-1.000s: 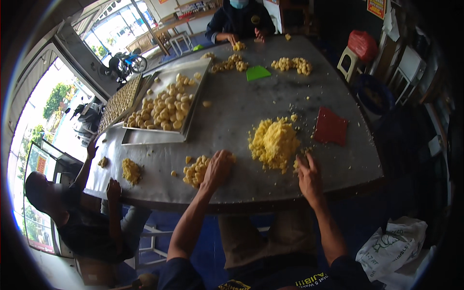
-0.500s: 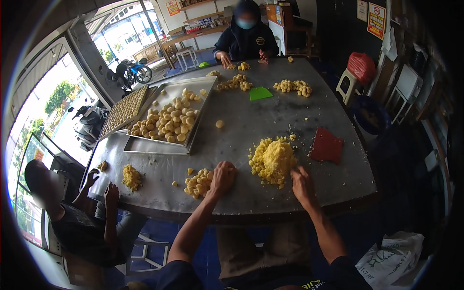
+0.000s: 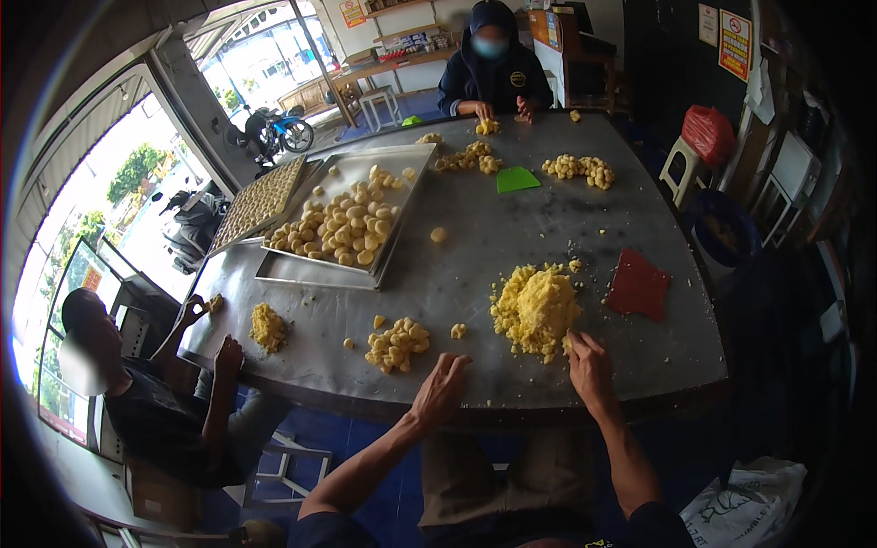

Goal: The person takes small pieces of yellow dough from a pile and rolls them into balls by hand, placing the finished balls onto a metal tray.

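A heap of crumbly yellow dough (image 3: 537,309) sits on the metal table. At its near right edge is my right hand (image 3: 592,370), its fingers curled together; whatever they hold is hidden. My left hand (image 3: 441,387) hovers or rests near the table's front edge, fingers stretched forward, with nothing visible in it. Just beyond its fingertips lies a small cluster of dough lumps (image 3: 458,331). To its left is a larger pile of pale yellow dough pieces (image 3: 397,344), with a couple of loose pieces beside it.
Round dough pieces fill a metal tray (image 3: 409,169) at the left. A red scraper (image 3: 638,285) lies right of the heap, a green scraper (image 3: 518,179) farther off. One co-worker (image 3: 493,78) works opposite, another (image 3: 164,393) at left beside a yellow heap (image 3: 268,328).
My left hand has drawn back toward me, uncovering the small cluster of lumps. My right hand has pulled back slightly along the heap's edge. The whole view has shifted a little.
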The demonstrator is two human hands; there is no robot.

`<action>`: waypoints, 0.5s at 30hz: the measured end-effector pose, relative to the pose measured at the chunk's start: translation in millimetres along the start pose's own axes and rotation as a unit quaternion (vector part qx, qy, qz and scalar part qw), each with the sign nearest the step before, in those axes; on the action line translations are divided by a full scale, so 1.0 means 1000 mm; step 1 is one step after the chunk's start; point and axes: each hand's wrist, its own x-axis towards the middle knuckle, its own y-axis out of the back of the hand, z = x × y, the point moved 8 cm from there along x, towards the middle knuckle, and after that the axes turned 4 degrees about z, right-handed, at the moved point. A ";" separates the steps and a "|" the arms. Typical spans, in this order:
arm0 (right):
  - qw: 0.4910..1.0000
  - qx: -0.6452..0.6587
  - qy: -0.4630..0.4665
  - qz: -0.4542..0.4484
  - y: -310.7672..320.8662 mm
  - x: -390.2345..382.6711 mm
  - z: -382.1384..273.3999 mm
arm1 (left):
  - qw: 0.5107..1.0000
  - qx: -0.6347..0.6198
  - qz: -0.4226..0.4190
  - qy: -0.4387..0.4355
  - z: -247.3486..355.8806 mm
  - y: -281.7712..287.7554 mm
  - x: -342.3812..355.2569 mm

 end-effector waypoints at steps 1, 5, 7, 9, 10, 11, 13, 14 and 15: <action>1.000 -0.011 0.010 0.006 -0.003 0.001 0.001 | 0.999 -0.015 -0.021 0.019 -0.006 -0.006 -0.004; 0.997 -0.044 0.060 -0.019 -0.011 0.004 0.005 | 0.985 0.128 0.025 -0.113 0.029 -0.004 0.012; 0.995 -0.076 0.047 -0.050 -0.015 0.007 0.012 | 0.992 0.119 -0.021 -0.039 0.029 -0.012 0.046; 0.988 -0.108 0.033 -0.107 -0.014 0.011 0.009 | 0.976 0.178 0.097 -0.087 0.033 -0.009 0.065; 0.992 -0.085 0.018 -0.089 -0.011 0.014 0.007 | 0.959 0.208 0.155 -0.110 0.032 -0.007 0.068; 0.995 -0.067 0.000 -0.074 -0.006 0.015 0.011 | 0.966 0.198 0.131 -0.103 0.027 -0.017 0.072; 0.989 -0.047 -0.070 -0.126 -0.016 0.013 0.034 | 0.977 0.179 0.081 -0.086 0.013 -0.032 0.074; 0.992 -0.073 -0.057 -0.083 -0.011 0.005 0.039 | 0.982 0.152 0.079 -0.078 0.010 -0.039 0.075; 0.995 -0.089 -0.036 -0.036 -0.009 -0.003 0.038 | 0.985 0.137 0.083 -0.068 0.003 -0.034 0.079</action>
